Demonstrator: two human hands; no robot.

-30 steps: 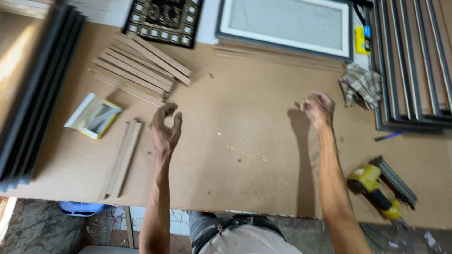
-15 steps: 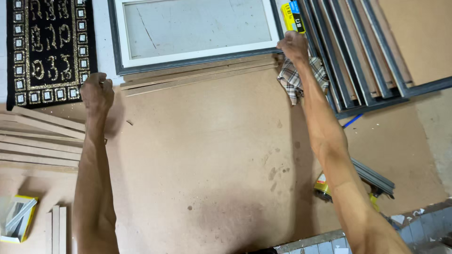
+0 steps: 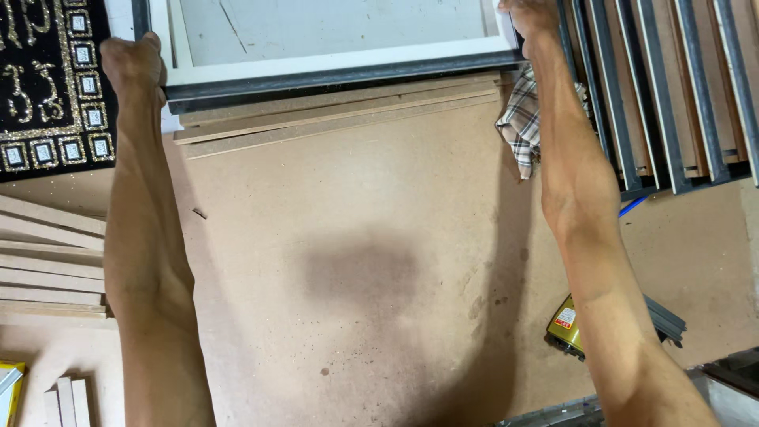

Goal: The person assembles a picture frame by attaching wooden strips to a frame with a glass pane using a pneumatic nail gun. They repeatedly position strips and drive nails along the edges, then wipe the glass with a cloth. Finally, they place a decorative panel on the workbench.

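Note:
A large picture frame (image 3: pixel 332 69) with a white inner border and a dark outer edge lies at the far side of the brown board table (image 3: pixel 356 277). My left hand (image 3: pixel 134 63) grips its left end and my right hand (image 3: pixel 528 14) grips its right end near the top edge of the view. Both arms stretch forward across the table. The frame's far part is cut off by the top of the view.
Thin board strips (image 3: pixel 340 111) lie under the frame's near edge. A black and gold decorated panel (image 3: pixel 47 87) is at the left, wooden strips (image 3: pixel 47 261) below it. A checked cloth (image 3: pixel 522 126), stacked dark frame mouldings (image 3: pixel 672 87) and a yellow staple gun (image 3: pixel 573 328) are at the right.
Both hands have reached forward from the middle of the table to the far frame and taken hold of its two ends. The view has moved closer to the frame.

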